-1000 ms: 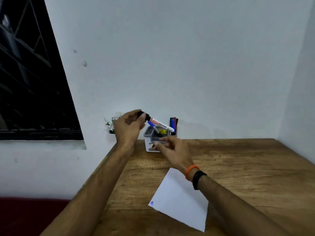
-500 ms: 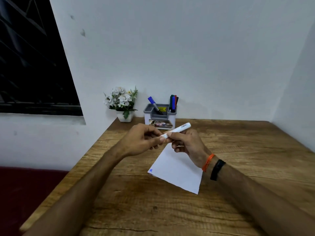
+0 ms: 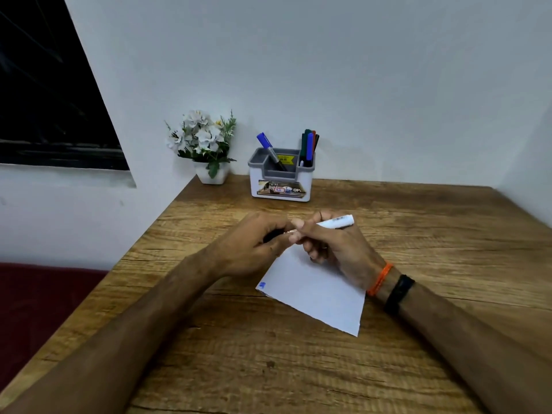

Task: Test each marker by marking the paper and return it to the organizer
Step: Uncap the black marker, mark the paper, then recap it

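Together, both hands grip one white marker (image 3: 334, 222) above the paper (image 3: 313, 291): right hand (image 3: 337, 249) fingers round its barrel, left hand (image 3: 254, 246) fingers pinching its cap end.

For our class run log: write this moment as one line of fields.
stage: uncapping | right hand: holds white marker | left hand: grips its cap end | paper: one blue mark | organizer: other markers

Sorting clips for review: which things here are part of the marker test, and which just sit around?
In use: white marker held by right hand and left hand; paper; organizer with markers.
Idle: flower pot; table.
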Tool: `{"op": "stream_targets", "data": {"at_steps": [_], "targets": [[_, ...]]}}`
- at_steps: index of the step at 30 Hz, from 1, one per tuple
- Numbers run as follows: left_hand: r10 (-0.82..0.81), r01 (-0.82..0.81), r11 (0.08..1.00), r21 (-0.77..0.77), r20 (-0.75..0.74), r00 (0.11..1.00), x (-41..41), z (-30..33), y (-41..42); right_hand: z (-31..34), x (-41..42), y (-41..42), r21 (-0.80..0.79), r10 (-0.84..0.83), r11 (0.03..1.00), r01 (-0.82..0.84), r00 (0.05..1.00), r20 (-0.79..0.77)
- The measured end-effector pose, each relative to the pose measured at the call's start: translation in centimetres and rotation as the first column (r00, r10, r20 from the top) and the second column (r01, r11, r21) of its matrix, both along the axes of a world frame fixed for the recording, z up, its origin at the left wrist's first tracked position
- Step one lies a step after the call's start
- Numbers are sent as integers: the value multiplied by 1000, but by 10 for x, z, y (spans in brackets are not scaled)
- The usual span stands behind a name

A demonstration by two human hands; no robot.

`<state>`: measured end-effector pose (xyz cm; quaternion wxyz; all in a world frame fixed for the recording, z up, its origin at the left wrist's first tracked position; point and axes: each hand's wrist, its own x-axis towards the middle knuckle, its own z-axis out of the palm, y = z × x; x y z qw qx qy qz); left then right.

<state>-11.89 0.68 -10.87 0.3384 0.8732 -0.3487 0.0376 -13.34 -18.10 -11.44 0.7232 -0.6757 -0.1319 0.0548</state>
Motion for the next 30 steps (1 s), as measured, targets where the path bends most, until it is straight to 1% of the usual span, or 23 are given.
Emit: {"op": "stream_targets", "data": {"at_steps": [4, 13, 18, 22, 24, 27, 30], "targets": [[-32, 31, 999, 41, 11, 999, 1, -5, 1, -4, 0, 3, -21, 13, 1000, -13, 1000, -10], [-29, 31, 998, -61, 34, 999, -2, -8, -3, -1, -1, 2, 30, 44, 999, -44, 999, -8], [-46, 48, 994, -94, 31, 998, -6, -5, -6, -1, 2, 0, 54, 60, 997, -60, 998, -6], [-55, 54, 988, -144, -5, 998, -7, -3, -3, 4, -3, -2, -19, 34, 999, -33, 998, 58], [-59, 53, 987, -152, -33, 998, -9, -2, -3, 4, -5, -2, -29, 25, 999, -23, 997, 76], [-11, 1, 993, -116, -86, 996, -4, 0, 2, 1, -3, -3, -4, -11, 1000, 11, 996, 93], [105, -113, 992, -49, -146, 984, 6, -1, 17, -1, 0, -7, 90, 4, 996, -8, 999, 50]]}}
